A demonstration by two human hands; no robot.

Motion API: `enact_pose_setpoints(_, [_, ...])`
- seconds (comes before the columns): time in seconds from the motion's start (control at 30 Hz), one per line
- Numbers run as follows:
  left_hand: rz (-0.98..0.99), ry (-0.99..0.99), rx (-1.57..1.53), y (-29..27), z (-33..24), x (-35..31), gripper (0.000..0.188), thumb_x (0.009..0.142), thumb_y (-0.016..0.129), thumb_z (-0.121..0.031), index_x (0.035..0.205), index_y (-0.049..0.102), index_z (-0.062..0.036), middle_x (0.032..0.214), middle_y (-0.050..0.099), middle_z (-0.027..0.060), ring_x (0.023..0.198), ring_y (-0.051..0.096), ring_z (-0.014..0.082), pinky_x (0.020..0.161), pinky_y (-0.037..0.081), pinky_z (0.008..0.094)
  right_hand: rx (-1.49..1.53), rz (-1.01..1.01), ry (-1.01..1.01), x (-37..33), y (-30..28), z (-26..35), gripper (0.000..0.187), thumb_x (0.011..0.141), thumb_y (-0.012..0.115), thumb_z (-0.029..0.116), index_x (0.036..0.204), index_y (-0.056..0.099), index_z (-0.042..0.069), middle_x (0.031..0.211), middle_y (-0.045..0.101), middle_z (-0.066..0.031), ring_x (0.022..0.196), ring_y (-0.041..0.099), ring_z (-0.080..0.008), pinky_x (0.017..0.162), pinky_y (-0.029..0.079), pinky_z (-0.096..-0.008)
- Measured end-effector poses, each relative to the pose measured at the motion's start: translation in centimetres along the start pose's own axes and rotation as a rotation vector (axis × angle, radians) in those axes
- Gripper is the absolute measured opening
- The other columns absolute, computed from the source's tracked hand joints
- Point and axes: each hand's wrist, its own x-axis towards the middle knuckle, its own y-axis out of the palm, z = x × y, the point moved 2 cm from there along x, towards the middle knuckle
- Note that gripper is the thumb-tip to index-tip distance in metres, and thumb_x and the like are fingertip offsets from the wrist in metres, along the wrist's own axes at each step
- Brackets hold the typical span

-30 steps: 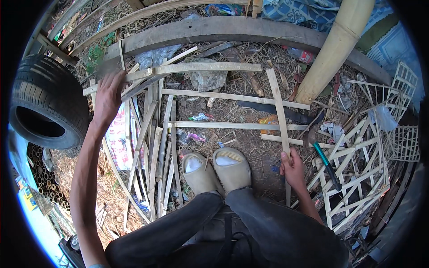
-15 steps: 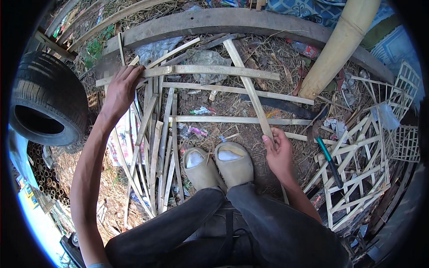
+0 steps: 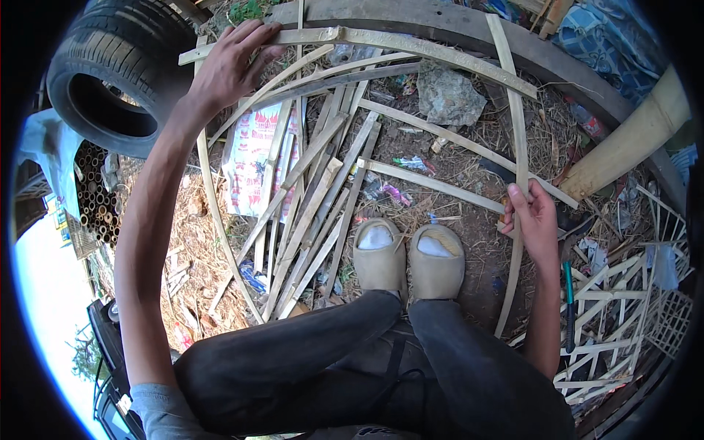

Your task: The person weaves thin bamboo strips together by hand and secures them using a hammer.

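My left hand [image 3: 238, 62] is up at the far left, its fingers closed round a long pale bamboo strip [image 3: 433, 51] that runs across to the far right. My right hand [image 3: 534, 216] pinches a second bamboo strip [image 3: 507, 88] between thumb and fingers. This one stands lengthwise and crosses the long strip near its right end. Another thin strip [image 3: 214, 209] runs down from beside my left hand toward my knee. Two more slats, an upper slat [image 3: 462, 143] and a lower slat [image 3: 433, 183], lie across the ground between my hands.
Loose bamboo strips [image 3: 308, 205] lie piled left of my slippers [image 3: 379, 257]. A tyre [image 3: 110, 95] stands at the far left. On the right are a thick bamboo pole [image 3: 623, 143], a green-and-black handled tool [image 3: 568, 308] and a bamboo lattice [image 3: 601, 341]. A stone [image 3: 449, 95] lies ahead.
The view has swung left. Both hands have risen toward the far side with the strips, and the strip in my right hand now stands more upright and reaches below the hand.
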Motion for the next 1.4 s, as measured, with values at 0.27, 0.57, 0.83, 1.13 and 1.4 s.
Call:
enact_pose_setpoints(0.27, [-0.163,-0.750,0.106,6.7,-3.0,-7.2,0.071,0.081,0.063,0.000,0.147,0.036,-0.0061,0.152,0.036,0.0263,0.138,0.039,0.0453,0.105,0.030,0.0660,-0.044,0.024,-0.044,2.1,1.9,2.1,0.029,0.107,0.064,0.034,0.105,0.059,0.006,0.068,0.056,0.0007,0.052,0.054,-0.0056,0.045,0.047,-0.0225])
enact_pose_setpoints(0.57, [0.086,-1.057,-0.182,11.5,-4.3,-22.2,0.039,0.113,0.048,-0.034,0.105,0.049,0.0047,0.073,0.062,0.0375,0.067,0.059,0.0596,0.057,0.040,0.0630,0.004,-0.046,0.110,4.0,4.9,1.8,0.045,0.111,0.052,0.048,0.100,0.060,0.005,0.060,0.051,0.0009,0.046,0.049,-0.0070,0.043,0.043,-0.0249])
enact_pose_setpoints(0.83, [0.298,-0.940,0.119,0.9,-2.4,-24.2,0.031,0.114,0.046,-0.031,0.102,0.048,-0.0021,0.055,0.057,0.0171,0.040,0.050,0.0286,0.038,0.034,0.0450,-0.058,0.017,0.173,-2.5,3.1,3.6,0.040,0.114,0.045,0.040,0.109,0.061,0.004,0.058,0.050,0.0004,0.048,0.052,-0.0069,0.043,0.041,-0.0246])
enact_pose_setpoints(1.13, [0.360,-1.173,-0.066,6.5,-14.4,-30.0,0.036,0.115,0.045,-0.030,0.097,0.047,0.0020,0.053,0.056,0.0188,0.038,0.043,0.0256,0.038,0.031,0.0436,-0.339,0.072,0.045,-3.9,6.4,-6.7,0.031,0.113,0.048,0.028,0.099,0.055,0.001,0.070,0.059,-0.0138,0.060,0.062,-0.0284,0.059,0.047,-0.0417])
enact_pose_setpoints(1.4, [0.498,-1.200,-0.042,7.9,-20.4,-32.6,0.041,0.112,0.048,-0.033,0.104,0.048,0.0076,0.063,0.062,0.0315,0.056,0.062,0.0506,0.048,0.043,0.0560,-0.760,-0.051,-0.141,-7.3,4.9,-8.5,0.025,0.108,0.057,0.021,0.101,0.056,-0.002,0.086,0.057,-0.0190,0.083,0.060,-0.0396,0.076,0.047,-0.0499])
